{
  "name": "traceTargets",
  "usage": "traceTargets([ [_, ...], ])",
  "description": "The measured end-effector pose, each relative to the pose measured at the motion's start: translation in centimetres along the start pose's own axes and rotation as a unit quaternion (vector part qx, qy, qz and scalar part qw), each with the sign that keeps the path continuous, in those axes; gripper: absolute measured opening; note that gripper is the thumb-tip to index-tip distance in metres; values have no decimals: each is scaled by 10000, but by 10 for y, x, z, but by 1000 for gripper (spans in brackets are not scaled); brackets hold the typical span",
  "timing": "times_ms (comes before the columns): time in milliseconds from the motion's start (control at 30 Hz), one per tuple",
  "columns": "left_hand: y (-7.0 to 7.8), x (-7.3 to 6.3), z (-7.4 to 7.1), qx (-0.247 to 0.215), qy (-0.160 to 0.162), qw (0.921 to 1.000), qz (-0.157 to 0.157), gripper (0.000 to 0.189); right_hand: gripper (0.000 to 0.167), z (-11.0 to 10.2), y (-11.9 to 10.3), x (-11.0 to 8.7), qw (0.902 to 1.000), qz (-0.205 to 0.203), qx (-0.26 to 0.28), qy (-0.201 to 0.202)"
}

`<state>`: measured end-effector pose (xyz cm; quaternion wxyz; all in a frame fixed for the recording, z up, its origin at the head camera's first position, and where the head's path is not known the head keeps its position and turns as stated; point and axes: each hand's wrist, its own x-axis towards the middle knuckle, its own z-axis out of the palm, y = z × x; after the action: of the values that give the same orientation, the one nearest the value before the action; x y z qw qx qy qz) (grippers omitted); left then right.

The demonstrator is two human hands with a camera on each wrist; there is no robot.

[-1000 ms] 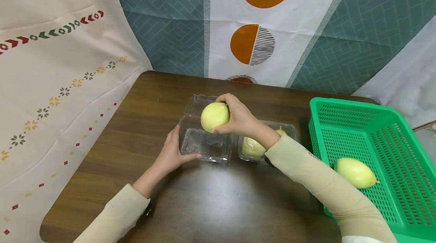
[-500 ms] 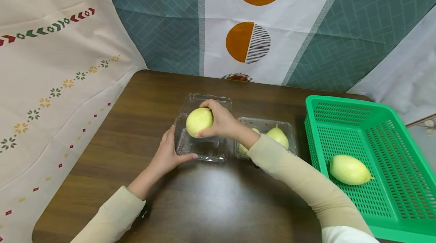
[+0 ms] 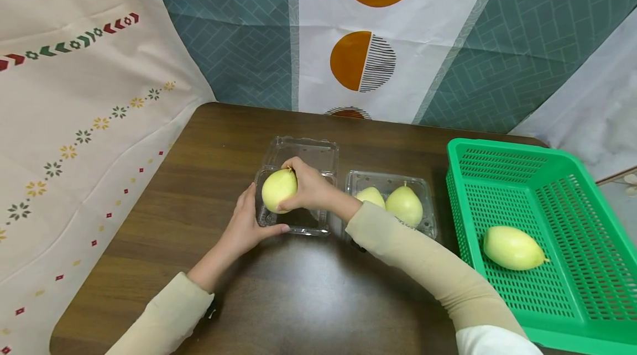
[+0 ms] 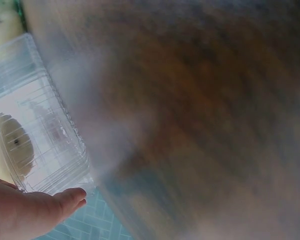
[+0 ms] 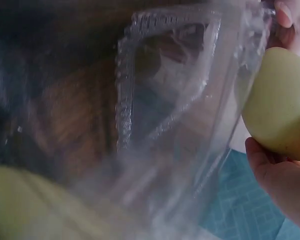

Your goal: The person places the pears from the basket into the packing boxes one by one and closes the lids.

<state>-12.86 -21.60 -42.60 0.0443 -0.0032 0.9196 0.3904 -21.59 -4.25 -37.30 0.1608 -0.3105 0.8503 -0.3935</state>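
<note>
My right hand (image 3: 314, 188) grips a yellow-green pear (image 3: 277, 191) in the head view, thumb on its near side and fingers at its far side. The pear is low over the left part of an open clear plastic clamshell box (image 3: 308, 230). In the right wrist view the pear (image 5: 279, 102) shows beside the clear wall. My left hand (image 3: 244, 218) rests at the box's near left corner, fingers along the left side and thumb stretched along the front rim. The box's hinged lid (image 3: 304, 151) lies folded back behind it.
A second clear box (image 3: 428, 200) stands just right, with two pears (image 3: 404, 205) visible, partly behind my right sleeve. A green plastic basket (image 3: 454, 194) at the right holds one pear (image 3: 513, 248). Cloth hangs behind and left of the brown table (image 3: 318, 299).
My right hand has carried the pear left and lower, from above the box's right part to over its left part. My left hand has stayed at the box's corner.
</note>
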Motion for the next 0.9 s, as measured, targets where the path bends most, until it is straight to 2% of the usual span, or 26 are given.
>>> traceTargets([
  [433,2,-2,0,45,9,10000,-88,120,76,19,0,3,9979,508,-141,-389],
  [667,0,-3,1,17,48,10000,-55,120,77,26,1,6,9964,485,-324,-609],
  [900,1,-1,1,-4,84,10000,1,120,77,25,7,12,9958,493,-126,-767],
])
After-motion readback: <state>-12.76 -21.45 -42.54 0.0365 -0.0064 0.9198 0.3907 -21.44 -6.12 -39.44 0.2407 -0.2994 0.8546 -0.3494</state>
